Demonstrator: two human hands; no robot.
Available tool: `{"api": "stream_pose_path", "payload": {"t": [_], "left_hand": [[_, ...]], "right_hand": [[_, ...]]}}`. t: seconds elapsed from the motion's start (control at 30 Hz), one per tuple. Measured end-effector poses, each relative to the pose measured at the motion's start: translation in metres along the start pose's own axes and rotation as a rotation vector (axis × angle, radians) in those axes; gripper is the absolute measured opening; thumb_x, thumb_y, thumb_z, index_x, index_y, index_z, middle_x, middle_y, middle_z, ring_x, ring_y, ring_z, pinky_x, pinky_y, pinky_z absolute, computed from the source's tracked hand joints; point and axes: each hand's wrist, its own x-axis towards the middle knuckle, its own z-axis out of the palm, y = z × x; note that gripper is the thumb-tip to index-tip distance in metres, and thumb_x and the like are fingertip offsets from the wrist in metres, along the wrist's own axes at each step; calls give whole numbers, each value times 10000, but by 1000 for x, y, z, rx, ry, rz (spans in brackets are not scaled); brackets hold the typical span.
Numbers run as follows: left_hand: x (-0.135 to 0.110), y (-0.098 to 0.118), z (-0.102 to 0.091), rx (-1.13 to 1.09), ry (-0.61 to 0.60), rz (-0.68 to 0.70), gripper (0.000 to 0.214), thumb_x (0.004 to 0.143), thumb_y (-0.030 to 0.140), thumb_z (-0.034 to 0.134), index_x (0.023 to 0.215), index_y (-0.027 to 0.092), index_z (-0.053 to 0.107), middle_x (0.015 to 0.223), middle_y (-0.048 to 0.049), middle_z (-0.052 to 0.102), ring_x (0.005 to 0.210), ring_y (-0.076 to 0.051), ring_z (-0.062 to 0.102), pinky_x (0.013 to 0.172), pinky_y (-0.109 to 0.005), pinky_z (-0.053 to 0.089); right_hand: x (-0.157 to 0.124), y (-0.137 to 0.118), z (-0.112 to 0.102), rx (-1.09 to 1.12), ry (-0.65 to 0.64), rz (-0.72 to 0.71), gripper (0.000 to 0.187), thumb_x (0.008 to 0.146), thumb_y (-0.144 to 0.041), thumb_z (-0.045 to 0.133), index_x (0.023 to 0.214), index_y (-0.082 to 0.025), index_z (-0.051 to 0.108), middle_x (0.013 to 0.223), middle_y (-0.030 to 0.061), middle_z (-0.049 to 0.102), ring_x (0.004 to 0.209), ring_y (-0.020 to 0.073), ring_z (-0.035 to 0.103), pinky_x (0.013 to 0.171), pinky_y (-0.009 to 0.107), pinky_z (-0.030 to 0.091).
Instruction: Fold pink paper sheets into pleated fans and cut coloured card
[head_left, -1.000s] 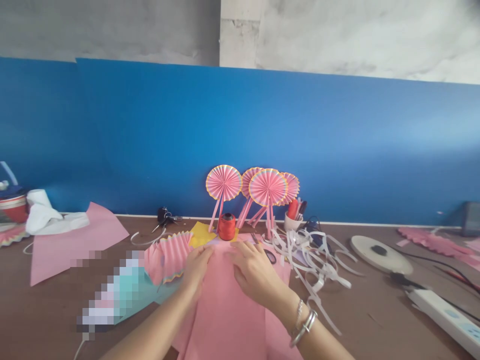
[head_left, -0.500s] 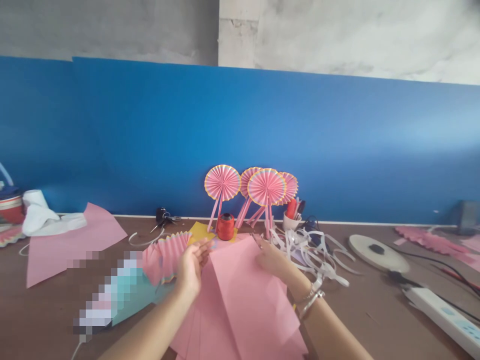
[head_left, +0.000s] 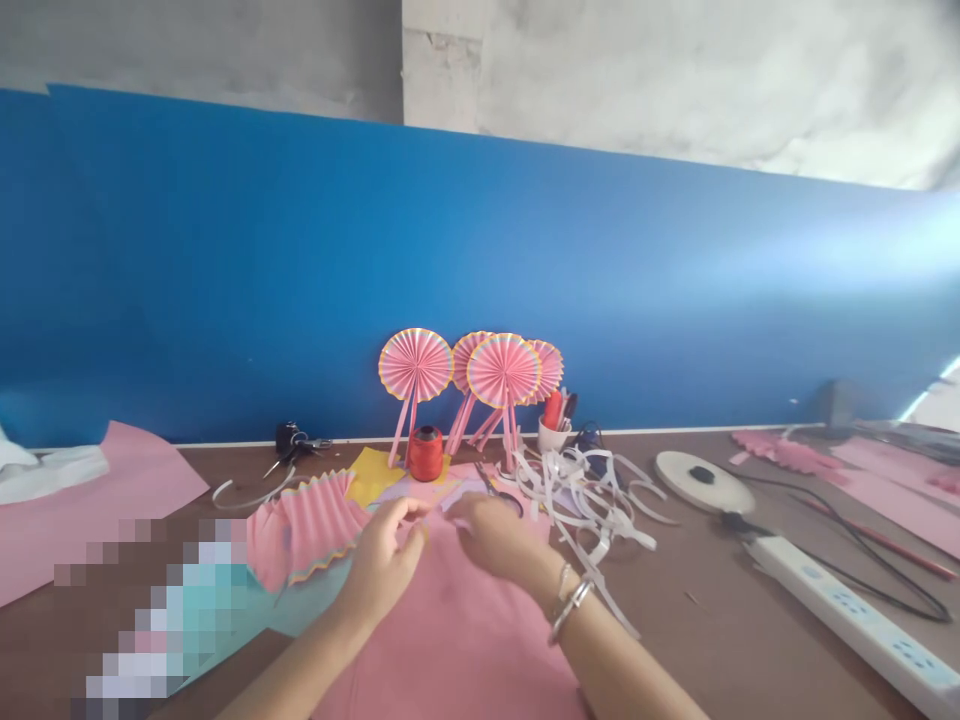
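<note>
A large pink paper sheet (head_left: 457,640) lies on the brown table in front of me. My left hand (head_left: 386,560) pinches the sheet's far edge with its fingers curled. My right hand (head_left: 491,535), with silver bangles on the wrist, is closed on the same edge just to the right. A pleated pink paper fan piece (head_left: 304,525) lies immediately left of my left hand. Scissors (head_left: 499,490) lie just beyond my right hand.
Finished pink paper fans (head_left: 469,375) on sticks lean on the blue wall behind a red thread spool (head_left: 425,452). White paper strips (head_left: 581,490) pile up on the right, then a round white disc (head_left: 701,480) and a power strip (head_left: 840,605). More pink paper (head_left: 82,495) lies left.
The sheet was lifted half a second ago and lies low again. Both hands have come together at its far edge. The view has shifted right and tilted.
</note>
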Motion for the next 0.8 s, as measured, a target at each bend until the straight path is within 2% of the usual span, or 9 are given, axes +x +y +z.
{"api": "stream_pose_path", "payload": {"t": [0.03,0.1,0.17,0.23,0.33,0.43,0.57,0.7,0.8], "left_hand": [[-2,3,0,35,-63,26,178,746,237,514,842,223,663,865,-46,692,856,-225,615,806,-331,453],[-7,12,1,109,-279,75,192,781,223,498,860,223,673,873,-46,695,839,-210,625,794,-313,462],[-15,23,2,183,-543,137,230,774,204,531,940,229,688,951,-53,698,911,-216,626,845,-317,455],[-25,31,3,236,-785,216,358,732,206,616,1084,253,659,1097,-58,674,1037,-244,592,948,-354,409],[-37,33,4,321,-991,277,561,686,271,714,1227,306,571,1321,-74,538,1213,-312,470,1018,-436,345],[-42,28,3,382,-1050,289,590,687,237,713,1243,347,550,1419,-62,427,1287,-331,380,1043,-486,304],[-42,24,0,406,-1028,277,542,700,233,688,1220,337,574,1415,-62,432,1289,-326,378,1045,-486,306],[-41,24,-1,392,-1008,273,486,709,220,659,1182,318,606,1407,-51,444,1295,-315,373,1055,-466,304],[-41,24,2,343,-963,316,393,731,215,628,1114,295,648,1341,-46,520,1249,-292,435,1035,-415,343]], "right_hand": [[0,13,-9,-55,-27,197,300,753,-148,505,979,-225,685,1029,72,685,992,194,616,846,280,422],[-2,43,-27,-117,-22,417,229,748,-141,508,870,-150,702,924,158,698,895,257,650,771,344,447],[-8,72,-43,-148,-3,584,231,733,-133,527,890,-134,695,923,194,693,891,289,654,757,381,444],[-15,96,-51,-165,14,728,251,724,-128,525,913,-129,690,946,211,687,917,313,650,768,417,434],[-24,118,-51,-163,38,865,276,721,-125,510,934,-123,686,1005,221,675,978,335,630,805,454,411],[-27,128,-42,-129,56,937,279,703,-106,509,915,-107,691,1019,219,676,999,344,623,828,455,397],[-26,134,-38,-60,127,967,228,668,-116,537,827,-101,700,972,220,688,982,356,627,861,477,372],[-22,132,-46,42,314,945,228,699,-211,513,815,-130,691,923,187,696,992,365,604,876,509,361],[-16,126,-52,248,513,822,348,798,-337,393,899,-145,665,884,116,702,914,289,630,773,376,457]]}}
